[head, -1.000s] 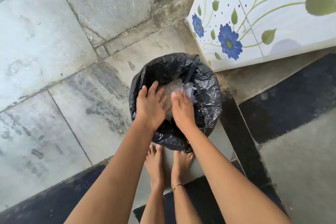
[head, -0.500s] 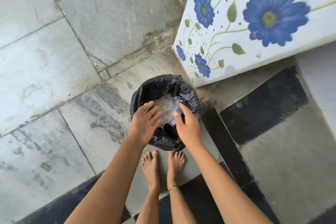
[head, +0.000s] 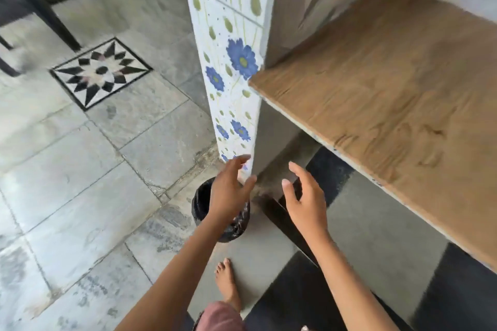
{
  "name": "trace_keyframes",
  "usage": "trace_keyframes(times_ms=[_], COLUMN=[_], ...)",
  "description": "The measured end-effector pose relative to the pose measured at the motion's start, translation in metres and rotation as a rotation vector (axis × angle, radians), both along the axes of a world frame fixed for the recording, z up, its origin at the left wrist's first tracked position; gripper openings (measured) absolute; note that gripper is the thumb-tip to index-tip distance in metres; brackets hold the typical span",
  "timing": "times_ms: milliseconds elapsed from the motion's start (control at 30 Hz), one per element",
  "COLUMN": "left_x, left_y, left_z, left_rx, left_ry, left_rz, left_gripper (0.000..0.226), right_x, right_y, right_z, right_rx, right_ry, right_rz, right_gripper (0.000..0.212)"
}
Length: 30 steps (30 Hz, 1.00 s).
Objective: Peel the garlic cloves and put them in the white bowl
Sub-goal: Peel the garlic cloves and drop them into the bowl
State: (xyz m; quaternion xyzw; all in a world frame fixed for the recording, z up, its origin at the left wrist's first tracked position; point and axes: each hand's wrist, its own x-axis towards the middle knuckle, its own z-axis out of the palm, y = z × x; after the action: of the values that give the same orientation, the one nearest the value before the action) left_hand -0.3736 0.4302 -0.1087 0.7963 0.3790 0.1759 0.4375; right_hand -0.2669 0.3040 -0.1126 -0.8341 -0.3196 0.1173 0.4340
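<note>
Loosely spread and empty, the left hand (head: 228,191) hangs above the black-bagged bin (head: 200,204), the right hand (head: 306,201) beside it; the bin sits at the flowered pillar (head: 231,62), wooden counter (head: 390,83) edge to the right, open grey floor (head: 80,183) to the left; garlic and white bowl out of view

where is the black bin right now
Head view, low centre: the black bin stands on the floor by the flowered pillar, partly behind the left hand.

Grey stone floor (head: 80,183) with a star inlay (head: 100,72), flowered tile pillar (head: 231,67), wooden counter (head: 390,105).
</note>
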Motion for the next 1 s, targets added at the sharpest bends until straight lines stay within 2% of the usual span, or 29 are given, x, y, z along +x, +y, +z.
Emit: trace_keyframes(times_ms=[133,200,367,500,633,800,933,1000], left_x=[0.036,0.060,0.121,0.164,0.212,0.273,0.294,0.298], left_y=[-0.080,-0.126,-0.230,-0.281,-0.307,-0.303,-0.299,-0.295], left_z=[0.075,0.096,0.115,0.118,0.114,0.095,0.088,0.091], left_rx=[0.228,0.295,0.331,0.359,0.419,0.523,0.687,0.738], left_ry=[-0.080,-0.116,-0.151,-0.166,-0.130,0.014,0.072,0.089], left_rz=[-0.132,-0.211,-0.421,-0.550,-0.624,-0.714,-0.835,-0.882], left_gripper=[0.051,0.048,0.044,0.042,0.036,0.031,0.021,0.018], right_x=[0.021,0.033,0.069,0.091,0.120,0.153,0.161,0.161], right_y=[-0.099,-0.155,-0.282,-0.342,-0.376,-0.395,-0.402,-0.400], right_z=[0.059,0.075,0.090,0.095,0.094,0.077,0.065,0.062], right_rx=[0.142,0.157,0.111,0.072,-0.155,-0.611,-0.729,-0.740], right_ry=[-0.181,-0.252,-0.384,-0.429,-0.456,-0.316,-0.273,-0.293], right_rz=[-0.118,-0.161,-0.338,-0.478,-0.590,-0.645,-0.656,-0.676], right_gripper=[0.045,0.050,0.048,0.050,0.054,0.089,0.102,0.099])
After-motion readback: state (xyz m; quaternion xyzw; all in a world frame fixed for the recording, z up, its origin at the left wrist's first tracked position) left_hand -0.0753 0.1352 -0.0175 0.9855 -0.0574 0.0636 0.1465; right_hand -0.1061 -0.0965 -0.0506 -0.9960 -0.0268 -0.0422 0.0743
